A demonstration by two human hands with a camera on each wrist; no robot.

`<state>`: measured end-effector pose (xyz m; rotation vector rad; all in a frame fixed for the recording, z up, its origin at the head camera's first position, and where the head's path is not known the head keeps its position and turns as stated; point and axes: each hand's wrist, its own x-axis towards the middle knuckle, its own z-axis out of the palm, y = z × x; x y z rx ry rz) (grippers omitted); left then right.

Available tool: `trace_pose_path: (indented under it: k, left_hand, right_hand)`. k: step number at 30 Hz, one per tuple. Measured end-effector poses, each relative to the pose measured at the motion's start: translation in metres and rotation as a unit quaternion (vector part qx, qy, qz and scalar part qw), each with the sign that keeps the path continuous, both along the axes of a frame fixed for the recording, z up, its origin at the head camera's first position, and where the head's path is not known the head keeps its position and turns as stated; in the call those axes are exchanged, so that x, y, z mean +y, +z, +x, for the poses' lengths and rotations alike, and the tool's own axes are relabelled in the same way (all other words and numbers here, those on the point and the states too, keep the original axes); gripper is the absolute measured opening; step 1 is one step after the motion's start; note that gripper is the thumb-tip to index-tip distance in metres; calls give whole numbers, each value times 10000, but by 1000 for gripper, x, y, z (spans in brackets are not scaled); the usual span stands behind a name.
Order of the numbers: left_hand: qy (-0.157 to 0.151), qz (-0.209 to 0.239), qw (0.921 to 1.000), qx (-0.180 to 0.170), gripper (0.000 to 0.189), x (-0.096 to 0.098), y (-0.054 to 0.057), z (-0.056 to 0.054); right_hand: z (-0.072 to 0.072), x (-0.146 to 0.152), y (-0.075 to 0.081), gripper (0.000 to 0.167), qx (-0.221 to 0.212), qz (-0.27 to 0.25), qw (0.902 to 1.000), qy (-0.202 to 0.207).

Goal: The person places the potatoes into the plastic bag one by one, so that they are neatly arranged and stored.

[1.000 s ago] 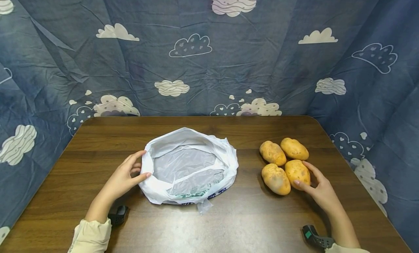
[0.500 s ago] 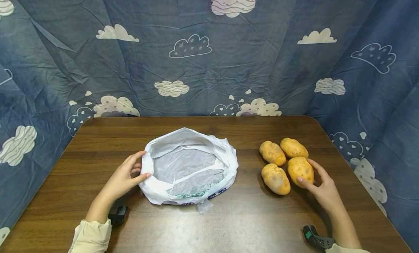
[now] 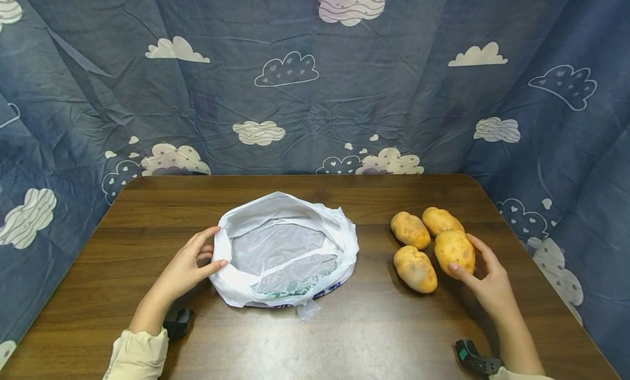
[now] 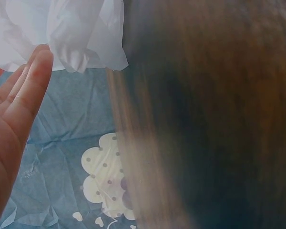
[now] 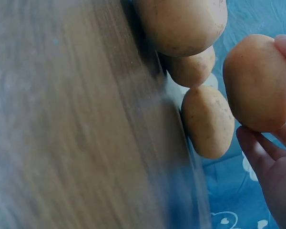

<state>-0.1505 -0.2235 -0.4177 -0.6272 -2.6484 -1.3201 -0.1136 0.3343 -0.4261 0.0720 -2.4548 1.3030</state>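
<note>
My right hand (image 3: 492,284) holds a yellow potato (image 3: 455,253) between thumb and fingers. In the right wrist view this potato (image 5: 260,83) stands off the tabletop. Three more potatoes lie close by: one at the front left (image 3: 415,269), one at the back left (image 3: 409,230) and one at the back right (image 3: 442,221). My left hand (image 3: 184,265) touches the left side of an open white plastic bag (image 3: 223,284), thumb and fingertips spread along its rim. In the left wrist view its fingers (image 4: 31,90) lie fairly straight against the bag (image 4: 81,38).
The brown wooden table (image 3: 374,336) ends in front of a dark blue cloth (image 3: 305,145) with white clouds. Bare tabletop lies between the bag and the potatoes. Each wrist wears a dark strap, such as the right strap (image 3: 474,361).
My right hand has raised the potato from among the others and shifted it slightly right and upward in the head view. The left hand and the bag have stayed put.
</note>
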Motion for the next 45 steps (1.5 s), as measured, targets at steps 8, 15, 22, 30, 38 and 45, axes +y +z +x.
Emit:
trace_pose_path:
  k: [8,15,22,30,38,45]
  left_hand:
    - [15,15,10000,-61,65,-1,1,0]
    - [-5,57,10000,-60,65,-1,0,-1]
    - [-18,72,10000,-47,66,-1,-1,-2]
    - [-10,66,9999,-87,67,-2,-2,-2]
    - [-4,61,9999,-82,67,-1,-1,-1]
    - [7,75,9999,-132,67,-1,0,-1]
  right_hand:
    - [1,-7,7,73,200,9,9998,21]
    - [2,-25,17,78,313,0,9987,397]
    - [-5,-45,23,79,599,186,9944,855]
    - [-4,-77,49,74,553,124,9906,1242]
    - [-10,-99,70,71,568,260,9858,1559]
    - [-31,-106,64,74,602,119,9777,2009]
